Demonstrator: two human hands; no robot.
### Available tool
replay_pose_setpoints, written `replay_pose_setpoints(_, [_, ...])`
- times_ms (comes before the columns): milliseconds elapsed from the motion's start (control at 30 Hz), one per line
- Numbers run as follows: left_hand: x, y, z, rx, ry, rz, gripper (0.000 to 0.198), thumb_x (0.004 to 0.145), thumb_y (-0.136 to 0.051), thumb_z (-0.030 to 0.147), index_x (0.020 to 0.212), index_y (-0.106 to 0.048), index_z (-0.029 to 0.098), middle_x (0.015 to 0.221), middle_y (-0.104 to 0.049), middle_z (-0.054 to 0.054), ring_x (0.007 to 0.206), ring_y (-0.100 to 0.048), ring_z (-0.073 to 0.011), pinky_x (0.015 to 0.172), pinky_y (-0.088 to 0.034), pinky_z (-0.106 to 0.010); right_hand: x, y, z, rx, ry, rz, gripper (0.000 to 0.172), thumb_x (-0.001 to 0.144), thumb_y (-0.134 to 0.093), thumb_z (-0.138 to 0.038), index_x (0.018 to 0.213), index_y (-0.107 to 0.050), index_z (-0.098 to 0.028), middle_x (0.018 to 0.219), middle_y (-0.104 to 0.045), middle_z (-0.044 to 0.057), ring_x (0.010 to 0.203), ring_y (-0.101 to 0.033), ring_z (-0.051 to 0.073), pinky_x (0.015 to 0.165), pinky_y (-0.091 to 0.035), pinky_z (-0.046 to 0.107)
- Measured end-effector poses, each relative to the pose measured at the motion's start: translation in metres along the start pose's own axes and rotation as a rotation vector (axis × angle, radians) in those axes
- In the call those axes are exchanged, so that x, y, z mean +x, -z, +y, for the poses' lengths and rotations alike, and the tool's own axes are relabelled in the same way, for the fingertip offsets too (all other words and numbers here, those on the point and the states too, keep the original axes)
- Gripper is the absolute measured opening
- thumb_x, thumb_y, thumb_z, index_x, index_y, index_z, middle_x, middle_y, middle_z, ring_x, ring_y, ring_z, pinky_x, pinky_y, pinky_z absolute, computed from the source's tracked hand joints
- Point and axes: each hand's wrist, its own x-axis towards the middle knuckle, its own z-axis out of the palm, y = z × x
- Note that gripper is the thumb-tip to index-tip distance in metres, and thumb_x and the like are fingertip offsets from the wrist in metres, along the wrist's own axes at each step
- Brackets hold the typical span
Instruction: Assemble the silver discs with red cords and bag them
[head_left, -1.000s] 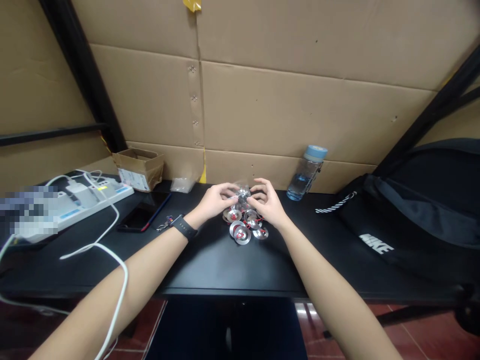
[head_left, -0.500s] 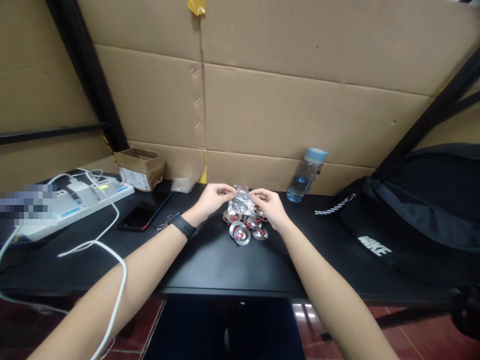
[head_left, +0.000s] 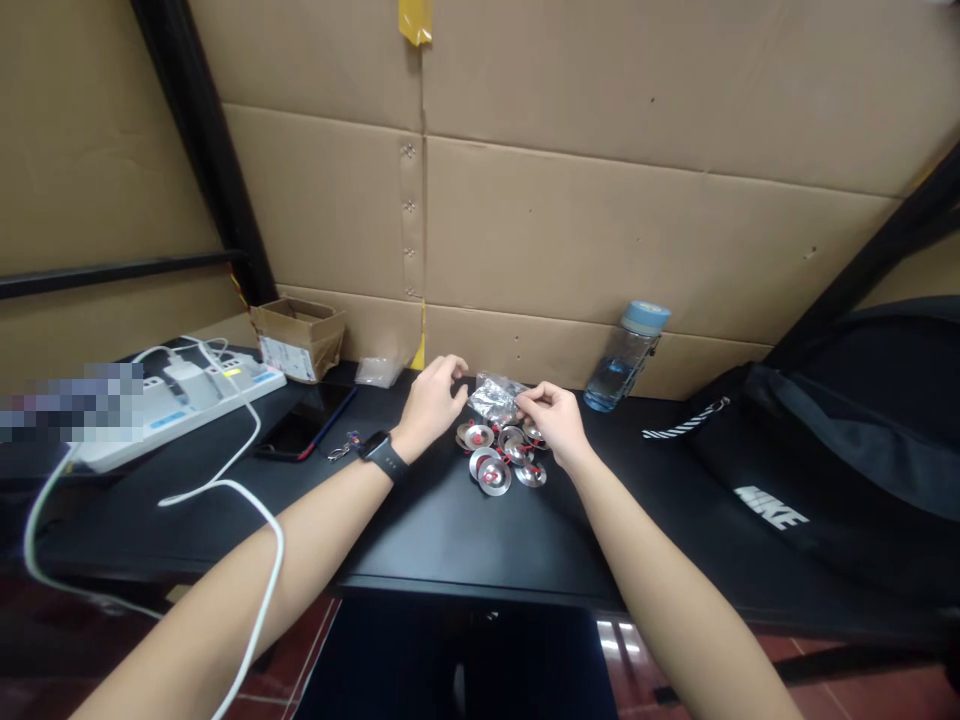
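Pinching the bag alone now, right hand; left hand off.

water bottle: back right | black bag: right | power strip, phone: left

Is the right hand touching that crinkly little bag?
Touching. The head view shows the right hand pinching the crinkly bag at its right edge.
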Motion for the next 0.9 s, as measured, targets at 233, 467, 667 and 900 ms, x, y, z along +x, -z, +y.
replay_pose_setpoints(233, [-0.013,0.0,0.041,0.053,-0.334,-0.246,0.027,0.088,-0.066,0.034,0.111,-0.062,0.021,0.11,-0.069,-0.008,0.105,-0.064,-0.0244,0.091,-0.049,-0.037,-0.003,-0.01,0.007,0.14,0.028,0.021,0.035,0.07,-0.084,-0.042,0.069,-0.057,-0.02,0.077,-0.073,0.004,0.065,-0.069,0.019,0.064,-0.056,0.031])
replay_pose_setpoints(467, [-0.017,-0.006,0.038,0.187,-0.193,-0.25,0.028,0.087,-0.064,0.023,0.115,-0.063,0.022,0.112,-0.072,-0.006,0.099,-0.069,-0.0232,0.086,-0.052,-0.035,-0.007,-0.015,0.007,0.152,0.03,-0.088,0.034,0.077,-0.078,-0.05,0.076,-0.065,-0.019,0.092,-0.077,0.009,0.083,-0.074,0.024,0.075,-0.059,0.034])
replay_pose_setpoints(667, [-0.015,-0.009,0.024,0.245,-0.123,-0.231,0.022,0.096,-0.053,0.023,0.11,-0.071,0.023,0.103,-0.077,-0.006,0.092,-0.072,-0.0217,0.082,-0.052,-0.032,-0.012,-0.02,-0.001,0.056,0.027,-0.25,0.038,0.086,-0.068,-0.054,0.103,-0.074,-0.021,0.113,-0.075,0.01,0.094,-0.075,0.027,0.073,-0.058,0.034])
replay_pose_setpoints(900, [0.024,0.044,-0.018,0.364,0.01,0.223,0.027,0.099,-0.052,0.032,0.105,-0.077,0.026,0.112,-0.076,-0.004,0.108,-0.064,-0.0253,0.098,-0.042,-0.041,-0.007,-0.011,0.004,-0.054,0.036,-0.232,0.035,0.088,-0.066,-0.05,0.106,-0.071,-0.02,0.109,-0.075,0.01,0.097,-0.073,0.025,0.072,-0.056,0.03])
